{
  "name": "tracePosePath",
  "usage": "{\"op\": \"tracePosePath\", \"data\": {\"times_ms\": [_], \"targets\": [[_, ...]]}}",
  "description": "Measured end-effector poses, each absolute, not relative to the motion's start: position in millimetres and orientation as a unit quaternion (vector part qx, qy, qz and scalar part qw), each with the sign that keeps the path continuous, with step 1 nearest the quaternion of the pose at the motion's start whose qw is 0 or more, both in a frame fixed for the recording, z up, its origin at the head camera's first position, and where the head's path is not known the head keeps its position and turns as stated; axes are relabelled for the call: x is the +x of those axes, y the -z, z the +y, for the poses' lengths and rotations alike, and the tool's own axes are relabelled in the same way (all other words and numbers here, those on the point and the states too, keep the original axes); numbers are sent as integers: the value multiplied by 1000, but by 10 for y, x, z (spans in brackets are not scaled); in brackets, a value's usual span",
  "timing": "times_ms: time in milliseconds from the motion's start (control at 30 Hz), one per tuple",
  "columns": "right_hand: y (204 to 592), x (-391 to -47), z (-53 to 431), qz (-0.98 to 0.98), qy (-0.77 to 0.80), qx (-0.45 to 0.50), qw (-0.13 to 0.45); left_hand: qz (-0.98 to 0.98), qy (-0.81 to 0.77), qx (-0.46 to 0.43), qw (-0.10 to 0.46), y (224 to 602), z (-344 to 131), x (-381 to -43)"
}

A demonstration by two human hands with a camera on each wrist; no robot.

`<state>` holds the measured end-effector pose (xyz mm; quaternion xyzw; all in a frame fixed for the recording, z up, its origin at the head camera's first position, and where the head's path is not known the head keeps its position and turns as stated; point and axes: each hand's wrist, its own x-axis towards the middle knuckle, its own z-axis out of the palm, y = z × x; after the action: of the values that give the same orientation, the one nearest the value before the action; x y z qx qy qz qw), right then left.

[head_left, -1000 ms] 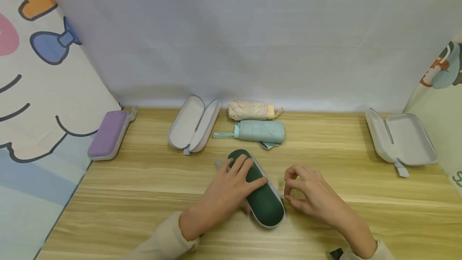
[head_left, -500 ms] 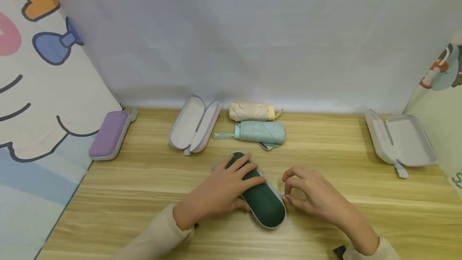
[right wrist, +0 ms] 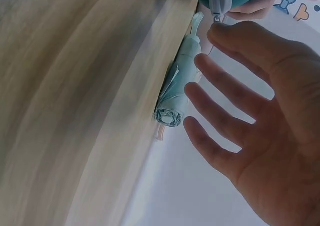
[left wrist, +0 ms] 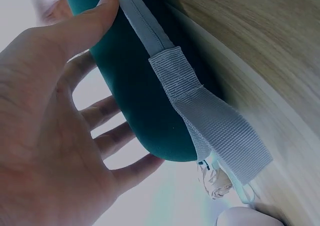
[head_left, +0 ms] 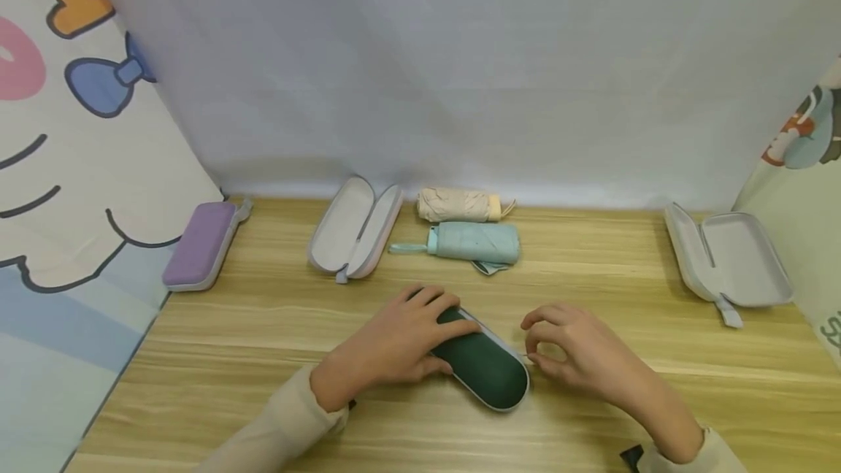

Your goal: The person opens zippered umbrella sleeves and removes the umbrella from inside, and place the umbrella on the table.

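A dark green, rounded zip case (head_left: 486, 363) lies slantwise on the table in front of me, its zip running along the grey edge. My left hand (head_left: 390, 338) grips the upper left part of it, fingers across the top and thumb along the near side. In the left wrist view a grey fabric strap (left wrist: 215, 121) sticks out from the end of the case. Just right of the case, my right hand (head_left: 581, 356) pinches the small zip pull (right wrist: 216, 20) between thumb and forefinger, the other fingers loosely spread.
Behind the case lie a mint folded umbrella (head_left: 476, 241) and a beige folded umbrella (head_left: 453, 204). An opened pale case (head_left: 335, 232) is left of them, another opened case (head_left: 745, 258) far right. A closed purple case (head_left: 200, 243) sits at the left edge.
The near end of the green case has swung slightly to the right. My left hand has slid a little left along with its upper end; the right hand has shifted slightly right, still pinching.
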<state>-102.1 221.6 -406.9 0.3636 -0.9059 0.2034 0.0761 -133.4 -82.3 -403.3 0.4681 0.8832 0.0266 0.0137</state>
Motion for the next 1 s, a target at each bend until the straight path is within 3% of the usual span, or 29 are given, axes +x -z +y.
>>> {"op": "tracePosePath", "data": {"times_ms": [1000], "targets": [[4112, -922, 2385, -918, -185, 335, 101, 904, 9, 425, -34, 4057, -759, -1266]]}}
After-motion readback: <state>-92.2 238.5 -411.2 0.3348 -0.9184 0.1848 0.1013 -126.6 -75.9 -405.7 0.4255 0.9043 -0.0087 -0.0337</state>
